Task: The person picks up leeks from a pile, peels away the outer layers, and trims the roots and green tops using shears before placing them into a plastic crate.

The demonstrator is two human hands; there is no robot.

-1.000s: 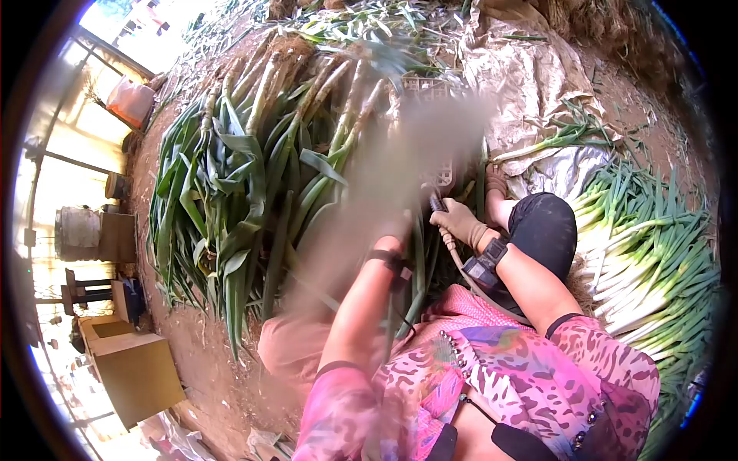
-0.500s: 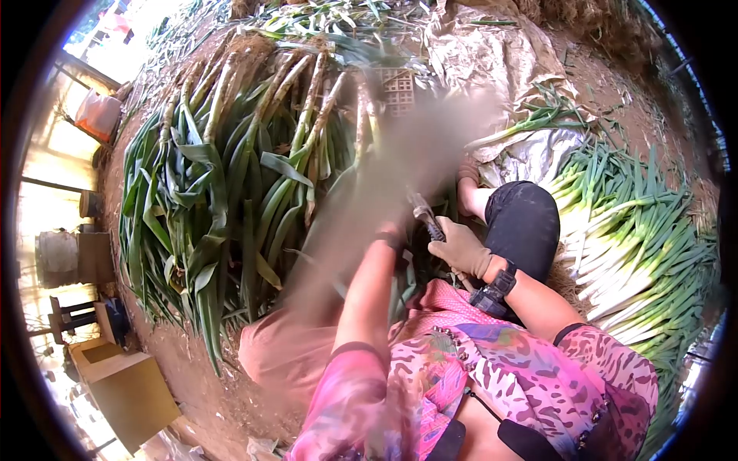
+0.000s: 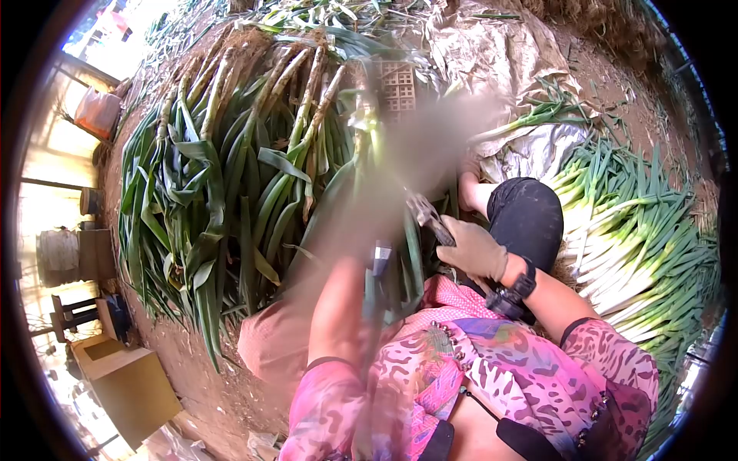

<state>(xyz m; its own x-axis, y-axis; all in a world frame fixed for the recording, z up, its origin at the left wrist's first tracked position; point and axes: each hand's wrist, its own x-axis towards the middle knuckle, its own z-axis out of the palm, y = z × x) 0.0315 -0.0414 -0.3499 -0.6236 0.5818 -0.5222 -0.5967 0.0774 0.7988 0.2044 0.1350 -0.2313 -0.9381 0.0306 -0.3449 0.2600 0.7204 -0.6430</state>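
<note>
My right hand (image 3: 473, 250), in a tan glove with a black watch above it, is closed round an air gun (image 3: 429, 217). The tool's grey metal head points up and left, and its tail runs down below my palm. A blurred smear covers the middle of the view and hides the fingers of my left hand (image 3: 347, 257); my bare left forearm (image 3: 334, 315) reaches up into it. Beyond the smear shows a pale spring onion stalk (image 3: 374, 131). To the left lies a large heap of untrimmed spring onions (image 3: 257, 173), roots away from me.
Cleaned spring onions (image 3: 623, 246) with white stems lie piled at my right. Behind are a plastic crate (image 3: 397, 88) and a crumpled pale sheet (image 3: 500, 54) with one onion near its edge. A cardboard box (image 3: 131, 384) stands at the lower left. My bent knee (image 3: 526, 219) is beside my right hand.
My left forearm has shifted left and lower. The right hand with the air gun has moved slightly right and down. A brighter onion stalk now shows behind the smear.
</note>
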